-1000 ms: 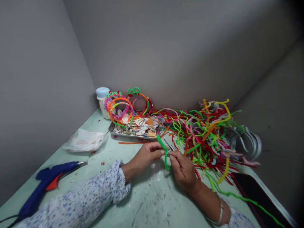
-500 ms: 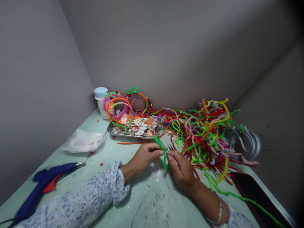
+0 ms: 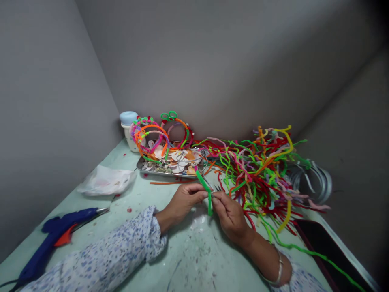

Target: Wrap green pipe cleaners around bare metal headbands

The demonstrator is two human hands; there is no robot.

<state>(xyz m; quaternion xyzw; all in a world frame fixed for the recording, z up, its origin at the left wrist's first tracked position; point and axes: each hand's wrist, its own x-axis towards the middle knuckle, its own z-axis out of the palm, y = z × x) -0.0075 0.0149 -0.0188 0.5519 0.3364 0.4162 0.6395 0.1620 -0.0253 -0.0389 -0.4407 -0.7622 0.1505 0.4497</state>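
Observation:
My left hand [image 3: 191,196] is closed in a pinch on a green pipe cleaner [image 3: 203,181] above the table. The strip slants up and away to a pink tip, and its other end hangs down between my hands. Thumb and forefinger of my right hand [image 3: 229,213] are pressed together at its bend, touching the green strip. Thin grey metal shows beside the fingers; how it joins the pipe cleaner is hidden. Just beyond lies a metal tray [image 3: 167,174] of seashells [image 3: 176,156], with pipe-cleaner-wrapped headbands [image 3: 153,129] standing on it.
A tangled heap of coloured pipe cleaners [image 3: 249,174] covers the right side, with bare metal headbands [image 3: 323,182] behind. A dark phone [image 3: 331,255] lies front right. To the left are a blue glue gun [image 3: 51,237], a plastic bag [image 3: 106,181] and a blue-lidded jar [image 3: 129,119].
My right hand has shifted slightly left, closer to my left hand. The hanging end of the green pipe cleaner has swung a little left; my left hand stays nearly still.

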